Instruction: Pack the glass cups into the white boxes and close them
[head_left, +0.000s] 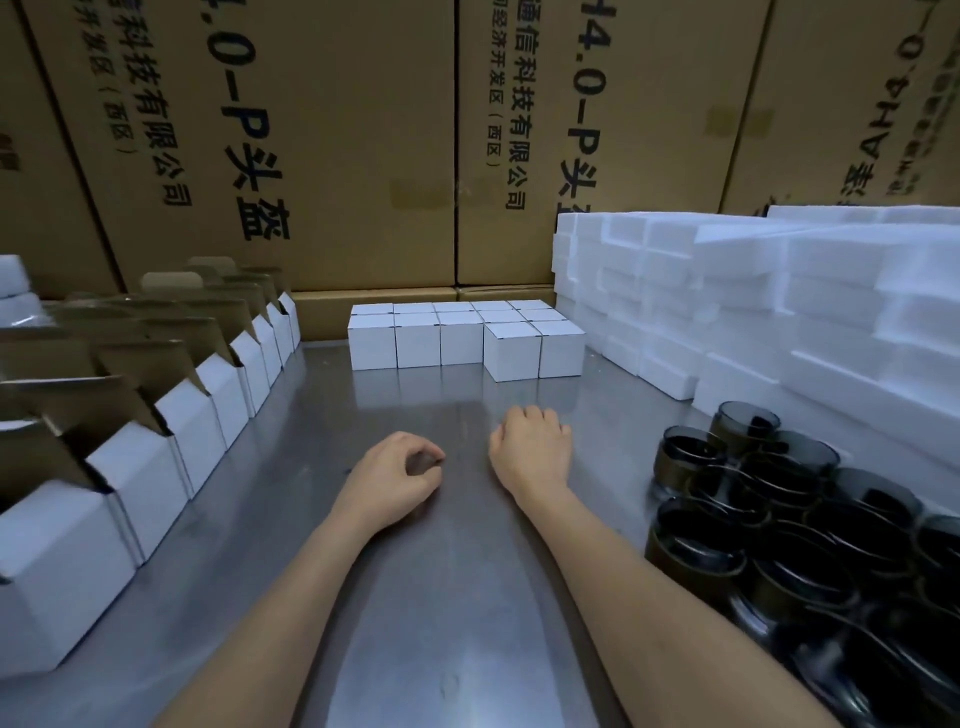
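Both hands, left hand (397, 480) and right hand (530, 449), rest loosely curled and hold nothing. No cup is picked yet. Next, I think, grab a glass cup (696, 551) on the right, then an open white box (130, 462).

Glass cups (810, 525): dark smoked glass, short and round, clustered on the right, packed close and touching, several lying on their sides. Open boxes (171, 441): white outside, brown inside, flaps up, in a row along the left. Closed boxes (462, 332): white cubes, set tight together at the back centre.
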